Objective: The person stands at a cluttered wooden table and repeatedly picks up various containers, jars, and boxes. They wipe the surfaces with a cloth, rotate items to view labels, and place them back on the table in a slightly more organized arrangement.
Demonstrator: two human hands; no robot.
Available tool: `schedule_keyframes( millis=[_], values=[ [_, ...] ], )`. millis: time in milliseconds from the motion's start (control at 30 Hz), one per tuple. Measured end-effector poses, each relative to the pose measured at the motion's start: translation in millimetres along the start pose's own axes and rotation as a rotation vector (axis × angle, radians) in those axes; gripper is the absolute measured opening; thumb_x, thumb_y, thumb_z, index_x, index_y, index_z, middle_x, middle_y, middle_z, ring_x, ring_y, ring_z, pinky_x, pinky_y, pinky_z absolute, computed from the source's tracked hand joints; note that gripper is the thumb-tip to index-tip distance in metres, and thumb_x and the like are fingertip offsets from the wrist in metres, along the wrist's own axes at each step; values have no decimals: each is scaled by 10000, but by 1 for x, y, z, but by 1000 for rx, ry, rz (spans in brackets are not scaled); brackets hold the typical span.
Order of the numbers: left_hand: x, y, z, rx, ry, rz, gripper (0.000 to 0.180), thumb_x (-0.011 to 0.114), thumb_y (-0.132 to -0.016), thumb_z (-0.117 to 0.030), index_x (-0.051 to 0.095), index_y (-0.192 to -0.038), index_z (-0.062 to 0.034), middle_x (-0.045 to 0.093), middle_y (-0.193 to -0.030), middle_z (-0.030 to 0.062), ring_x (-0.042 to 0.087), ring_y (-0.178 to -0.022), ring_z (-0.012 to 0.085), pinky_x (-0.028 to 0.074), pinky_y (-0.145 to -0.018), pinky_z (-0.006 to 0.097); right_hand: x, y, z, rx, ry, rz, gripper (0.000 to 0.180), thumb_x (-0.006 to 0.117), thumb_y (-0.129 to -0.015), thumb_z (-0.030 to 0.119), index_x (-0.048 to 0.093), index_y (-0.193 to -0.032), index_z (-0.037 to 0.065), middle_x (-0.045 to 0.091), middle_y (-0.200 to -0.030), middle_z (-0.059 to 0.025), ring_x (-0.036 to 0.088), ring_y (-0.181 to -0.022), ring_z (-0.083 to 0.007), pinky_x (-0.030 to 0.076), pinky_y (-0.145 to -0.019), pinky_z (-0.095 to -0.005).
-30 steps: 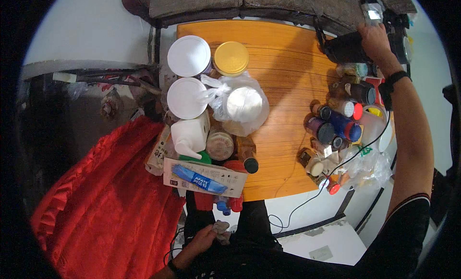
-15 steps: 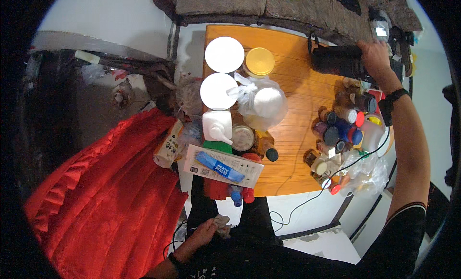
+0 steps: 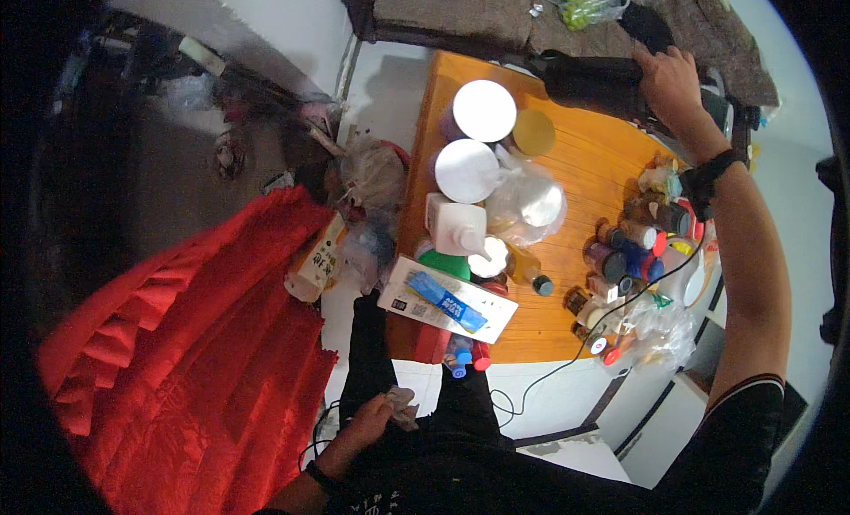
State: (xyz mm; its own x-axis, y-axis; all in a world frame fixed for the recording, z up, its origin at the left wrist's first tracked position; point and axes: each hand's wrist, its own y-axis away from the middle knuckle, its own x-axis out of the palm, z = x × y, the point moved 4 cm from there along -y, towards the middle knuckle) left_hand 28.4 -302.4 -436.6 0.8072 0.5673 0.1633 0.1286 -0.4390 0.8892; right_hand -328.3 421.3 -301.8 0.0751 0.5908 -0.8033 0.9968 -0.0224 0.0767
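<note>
My right hand reaches far to the right. Its fingers lie over the end of a long black bag by the table's far edge. Parts of the grip are hidden by the back of the hand. Low in the middle, in front of my black trousers, my left hand is closed on a crumpled pale cloth or tissue. The wooden table stands between the two hands. Dark bands circle both wrists.
White-lidded tubs, a gold-lidded jar, a white pump bottle and a flat box crowd the table's left. Several jars and a cable lie right. A red cloth hangs left; a sofa stands behind.
The black bag and my right hand have shifted left and farther away over the table. My left hand keeps the crumpled cloth low down. The whole view has turned a little.
</note>
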Motion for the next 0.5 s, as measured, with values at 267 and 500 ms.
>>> schedule_keyframes(
  millis=[267, 500],
  values=[
    [-47, -5, 26, -118, -32, -51, 406, 488, -1108, -293, 632, -1273, 48, 722, -1210, 238, 698, -1134, 374, 528, -1006, 462, -41, -88, 101, -89, 83, 139, 270, 644, -948, 113, 733, -1194, 178, 783, -980, -114, 681, -1102, -345, 470, -953, -489],
    [-73, -7, 60, -62, -6, -151, 398, 514, -1078, -295, 628, -1271, 34, 705, -1216, 276, 684, -1154, 420, 517, -1004, 487, -61, -126, 149, -165, 196, 257, 232, 597, -1033, 194, 726, -1226, 192, 794, -1090, -98, 710, -1159, -295, 486, -990, -471]
  ],
)
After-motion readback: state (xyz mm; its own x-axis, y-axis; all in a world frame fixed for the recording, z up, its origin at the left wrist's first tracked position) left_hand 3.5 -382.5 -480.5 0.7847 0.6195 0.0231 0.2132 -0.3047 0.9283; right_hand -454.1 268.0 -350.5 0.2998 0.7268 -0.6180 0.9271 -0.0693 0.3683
